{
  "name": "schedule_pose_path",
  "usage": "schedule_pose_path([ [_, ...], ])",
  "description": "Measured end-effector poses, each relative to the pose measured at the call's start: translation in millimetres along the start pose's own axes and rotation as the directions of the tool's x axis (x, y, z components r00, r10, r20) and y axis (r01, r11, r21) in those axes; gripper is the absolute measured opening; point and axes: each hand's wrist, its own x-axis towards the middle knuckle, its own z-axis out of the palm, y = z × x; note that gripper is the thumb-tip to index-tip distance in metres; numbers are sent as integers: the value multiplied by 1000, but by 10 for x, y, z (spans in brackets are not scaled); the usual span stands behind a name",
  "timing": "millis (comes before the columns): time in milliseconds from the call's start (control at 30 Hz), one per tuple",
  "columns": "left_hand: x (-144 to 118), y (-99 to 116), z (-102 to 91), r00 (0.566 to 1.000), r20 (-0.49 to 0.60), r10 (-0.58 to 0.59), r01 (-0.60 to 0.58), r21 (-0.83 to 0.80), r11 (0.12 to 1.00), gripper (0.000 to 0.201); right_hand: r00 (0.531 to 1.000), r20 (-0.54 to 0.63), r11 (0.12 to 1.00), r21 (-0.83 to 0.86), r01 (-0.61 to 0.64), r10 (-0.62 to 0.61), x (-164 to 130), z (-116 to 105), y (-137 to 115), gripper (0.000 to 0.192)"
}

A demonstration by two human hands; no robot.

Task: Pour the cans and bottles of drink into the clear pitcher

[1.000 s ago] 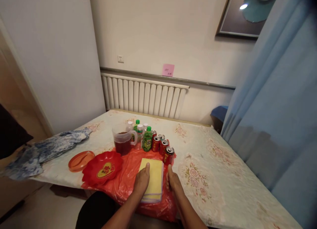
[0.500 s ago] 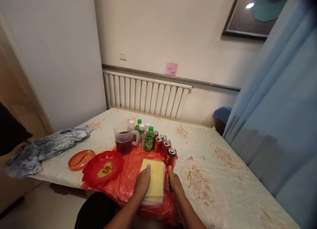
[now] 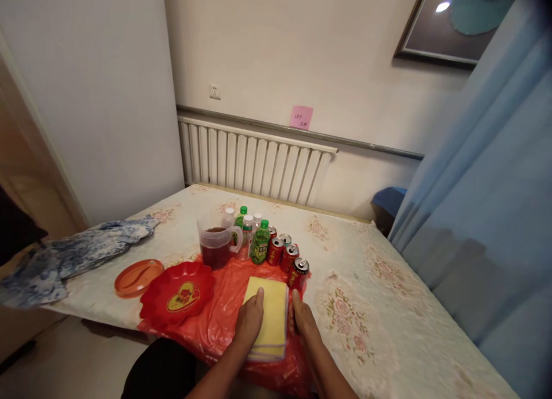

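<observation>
Cloth stack (image 3: pixel 269 310) lies on plastic sheet (image 3: pixel 219 307); cans (image 3: pixel 288 256) behind, dish (image 3: pixel 177 292) left.

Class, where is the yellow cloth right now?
In the head view, the yellow cloth lies on the red plastic sheet, between both hands, just in front of the nearest red can.

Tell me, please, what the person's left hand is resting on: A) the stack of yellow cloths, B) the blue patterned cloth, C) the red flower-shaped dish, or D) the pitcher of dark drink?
A: the left hand lies flat on the stack of yellow cloths, while the right hand touches its right edge.
</observation>
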Motion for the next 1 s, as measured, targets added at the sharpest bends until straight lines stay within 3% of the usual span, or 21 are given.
schedule_pose_path([
  [367,73,-93,29,999,18,48,-48,-47,998,53,1000,25,1000,-11,2,-2,-33,71,-83,65],
  [500,104,-137,36,985,89,145,-137,-84,987,42,991,54,992,-29,123,-121,-28,55,-35,59],
  [567,136,-153,11,972,129,197,-185,-102,977,37,974,-32,971,-92,221,-225,-21,7,-47,50],
  [633,190,-171,-29,957,162,241,-223,-123,967,33,924,-220,942,-199,271,-312,12,-61,-86,36],
  [700,264,-196,-75,942,194,275,-249,-148,957,30,835,-415,925,-275,264,-362,90,-132,-134,30],
  [767,348,-224,-121,927,227,297,-261,-176,949,26,755,-532,918,-309,248,-383,219,-189,-170,46],
  [867,473,-268,-181,906,279,317,-259,-225,939,24,695,-572,892,-378,247,-436,464,-226,-188,70],
  [1000,616,-359,-213,880,337,336,-232,-312,921,26,669,-567,861,-448,240,-481,739,-198,-185,80],
])
